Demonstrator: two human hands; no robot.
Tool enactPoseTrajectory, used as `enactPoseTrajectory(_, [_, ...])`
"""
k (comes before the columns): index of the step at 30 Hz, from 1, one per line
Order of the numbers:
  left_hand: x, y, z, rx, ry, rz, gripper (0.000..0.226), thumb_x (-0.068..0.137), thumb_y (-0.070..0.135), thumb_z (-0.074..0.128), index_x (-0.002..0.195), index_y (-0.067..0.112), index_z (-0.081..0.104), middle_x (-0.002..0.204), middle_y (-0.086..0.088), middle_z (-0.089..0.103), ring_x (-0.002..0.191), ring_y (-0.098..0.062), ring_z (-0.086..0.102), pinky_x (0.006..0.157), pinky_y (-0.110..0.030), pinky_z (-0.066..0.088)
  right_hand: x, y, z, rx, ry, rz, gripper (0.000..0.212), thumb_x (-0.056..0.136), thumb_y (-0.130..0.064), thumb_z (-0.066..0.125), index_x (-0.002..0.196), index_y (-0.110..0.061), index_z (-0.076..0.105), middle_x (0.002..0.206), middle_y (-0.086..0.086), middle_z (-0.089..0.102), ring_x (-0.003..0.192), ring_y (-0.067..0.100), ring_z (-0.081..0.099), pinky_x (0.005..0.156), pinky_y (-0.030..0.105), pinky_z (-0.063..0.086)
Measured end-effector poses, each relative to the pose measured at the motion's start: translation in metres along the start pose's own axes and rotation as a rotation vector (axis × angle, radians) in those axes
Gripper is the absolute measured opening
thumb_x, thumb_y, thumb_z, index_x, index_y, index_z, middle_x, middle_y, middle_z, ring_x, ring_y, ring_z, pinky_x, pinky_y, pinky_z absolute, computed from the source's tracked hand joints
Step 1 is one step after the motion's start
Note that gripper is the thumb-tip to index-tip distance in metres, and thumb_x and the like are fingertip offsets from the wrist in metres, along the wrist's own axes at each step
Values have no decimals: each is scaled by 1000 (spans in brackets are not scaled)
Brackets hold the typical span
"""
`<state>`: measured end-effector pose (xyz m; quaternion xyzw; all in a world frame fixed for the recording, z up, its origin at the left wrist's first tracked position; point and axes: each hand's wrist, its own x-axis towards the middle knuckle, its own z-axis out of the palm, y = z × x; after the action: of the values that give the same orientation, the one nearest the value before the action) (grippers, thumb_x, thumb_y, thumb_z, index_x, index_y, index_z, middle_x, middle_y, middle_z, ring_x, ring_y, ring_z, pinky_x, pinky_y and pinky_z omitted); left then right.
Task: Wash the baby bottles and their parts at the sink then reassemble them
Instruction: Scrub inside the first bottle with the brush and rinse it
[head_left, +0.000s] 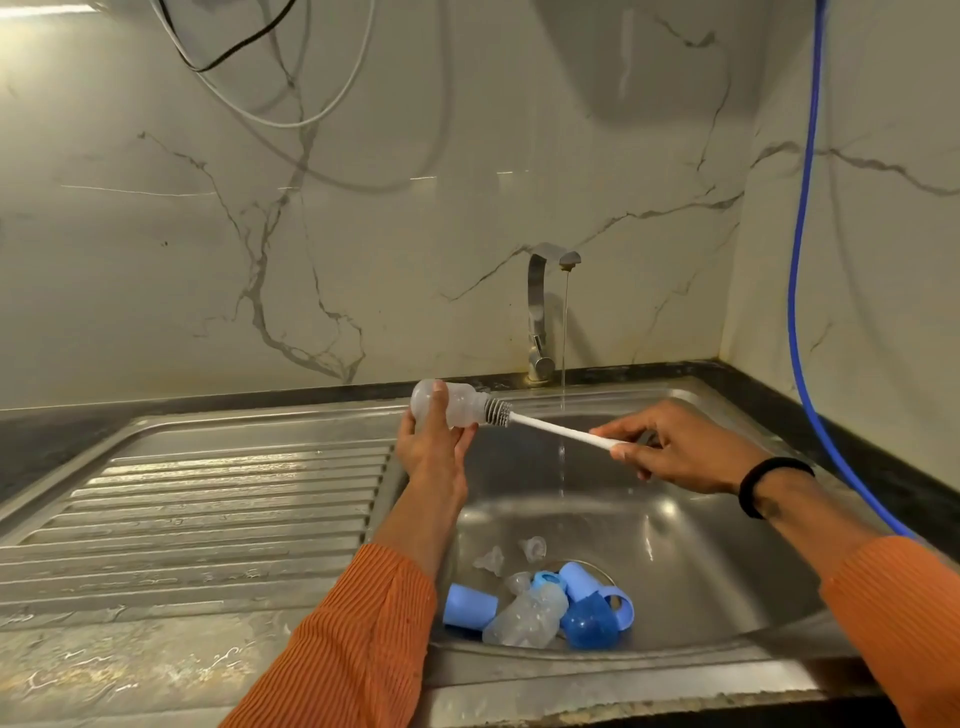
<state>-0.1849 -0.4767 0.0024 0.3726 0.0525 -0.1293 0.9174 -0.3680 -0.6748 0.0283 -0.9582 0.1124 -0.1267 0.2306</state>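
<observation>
My left hand (434, 447) grips a clear baby bottle (464, 404) held sideways above the sink's left rim, its mouth pointing right. A bottle brush (550, 429) with a white handle has its grey bristles at the bottle's mouth. My right hand (670, 454) pinches the handle's far end over the basin. In the sink (701, 545) bottom lie a second clear bottle (527, 618), a blue cap (469, 607), another blue cap (576, 579), a dark blue dome lid (589, 626) and clear teats (532, 548).
The tap (543, 317) at the back runs a thin stream of water into the basin. A ribbed steel draining board (208, 499) lies to the left. A blue hose (800, 270) hangs down the right wall. Cables dangle at the top left.
</observation>
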Motion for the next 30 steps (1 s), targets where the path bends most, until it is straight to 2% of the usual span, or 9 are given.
enactPoseTrajectory(3, [0, 1, 2, 102, -41, 63, 53, 88, 23, 80, 135, 17, 59, 132, -15, 60, 112, -36, 67, 82, -47, 64, -1, -12, 11, 120, 47, -8, 29, 101, -24, 65, 129, -32, 70, 87, -11, 72, 71, 11, 68, 66, 22, 55])
enactPoseTrajectory(7, [0, 11, -4, -20, -43, -59, 37, 89, 20, 79, 120, 13, 59, 129, -20, 60, 106, -37, 68, 84, -48, 63, -6, -35, 27, 598, -76, 81, 24, 102, -18, 64, 123, -26, 69, 93, 5, 78, 61, 16, 62, 50, 22, 47])
enactPoseTrajectory(10, [-9, 13, 0, -34, -182, -114, 34, 87, 17, 80, 113, 10, 59, 125, -24, 62, 105, -37, 69, 86, -48, 62, -6, -45, 31, 900, -153, 116, 25, 103, -16, 61, 127, -18, 68, 97, 17, 76, 56, 15, 52, 44, 22, 40])
enactPoseTrajectory(14, [-15, 14, 12, -90, -338, -125, 52, 90, 20, 78, 134, 8, 53, 133, -26, 58, 118, -41, 65, 87, -49, 62, -6, -42, 26, 1064, -170, 138, 33, 99, -15, 62, 131, -13, 68, 99, 20, 73, 53, 14, 49, 43, 20, 42])
enactPoseTrajectory(19, [-12, 15, 7, -70, -335, -86, 46, 93, 23, 74, 133, 10, 55, 132, -24, 59, 115, -38, 67, 78, -44, 64, -9, -35, 9, 860, -198, 98, 32, 95, -14, 67, 126, -20, 73, 101, 20, 75, 56, 14, 52, 44, 20, 44])
enactPoseTrajectory(22, [-11, 14, 2, 66, -306, 2, 57, 84, 25, 81, 135, 14, 57, 135, -19, 58, 117, -39, 65, 79, -48, 63, -10, -34, 3, 658, -174, 96, 29, 97, -12, 67, 124, -20, 74, 93, 14, 76, 55, 13, 52, 46, 23, 42])
enactPoseTrajectory(25, [-15, 9, 3, 165, -250, 111, 60, 82, 22, 83, 136, 18, 56, 132, -16, 59, 115, -37, 66, 76, -46, 64, -8, -35, 5, 385, -65, 92, 26, 99, -15, 67, 120, -29, 74, 85, 2, 77, 55, 11, 56, 48, 21, 45])
enactPoseTrajectory(27, [-16, 7, 7, 134, -193, 104, 60, 85, 20, 82, 138, 19, 55, 132, -16, 59, 114, -36, 66, 78, -47, 64, -3, -38, 7, 217, 31, 46, 26, 100, -22, 66, 123, -34, 70, 83, -4, 76, 55, 3, 60, 53, 18, 48])
enactPoseTrajectory(30, [-18, 10, 11, -45, -186, 6, 46, 87, 20, 79, 129, 15, 60, 130, -19, 61, 112, -40, 68, 80, -52, 63, 1, -48, 20, 86, 170, -48, 29, 101, -27, 64, 130, -32, 68, 87, -12, 72, 75, 1, 65, 67, 20, 51])
